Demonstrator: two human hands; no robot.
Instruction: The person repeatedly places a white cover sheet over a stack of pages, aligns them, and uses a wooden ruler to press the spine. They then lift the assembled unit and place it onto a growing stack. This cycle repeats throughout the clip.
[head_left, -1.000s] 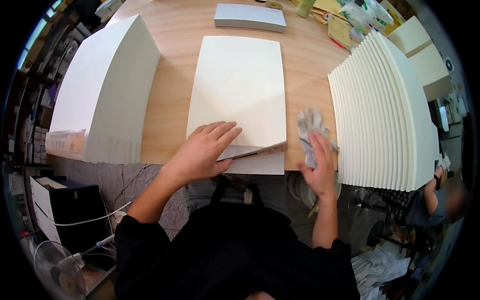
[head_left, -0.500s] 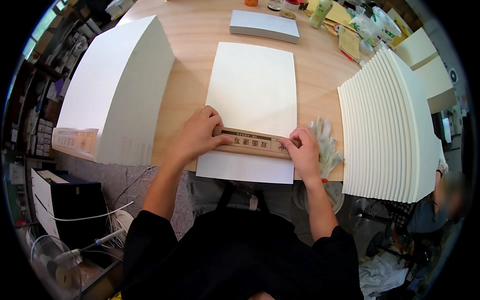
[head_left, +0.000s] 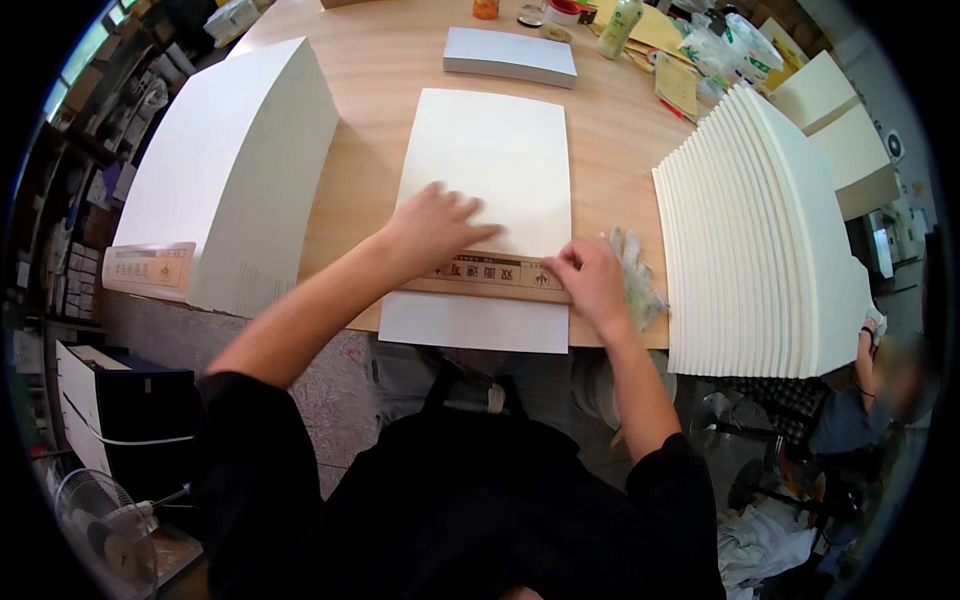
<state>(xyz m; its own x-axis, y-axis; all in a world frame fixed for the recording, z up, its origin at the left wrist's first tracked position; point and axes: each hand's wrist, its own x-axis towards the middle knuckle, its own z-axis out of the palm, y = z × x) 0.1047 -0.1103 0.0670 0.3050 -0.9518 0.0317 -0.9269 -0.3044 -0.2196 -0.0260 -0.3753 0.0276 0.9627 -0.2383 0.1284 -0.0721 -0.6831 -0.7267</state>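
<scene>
A brown paper strip [head_left: 505, 276] with a row of dark printed letters lay across the near end of a smooth, creamy paper stack [head_left: 490, 150] in the middle of the bench [head_left: 360, 190]. The right hand [head_left: 592, 282] had fingers pinching the strip's right end. The left hand [head_left: 435, 232], a bit blurry, had fingers spread over the paper. A tall left stack [head_left: 220, 130] had a brown printed label [head_left: 150, 268] too.

The left forearm [head_left: 310, 320] slants inward, its hand [head_left: 436, 232] palm down with blurred fingers spread. The right hand [head_left: 592, 282] is bent inward, fingers curled; whether thumb and forefinger meet is hard to tell.
</scene>
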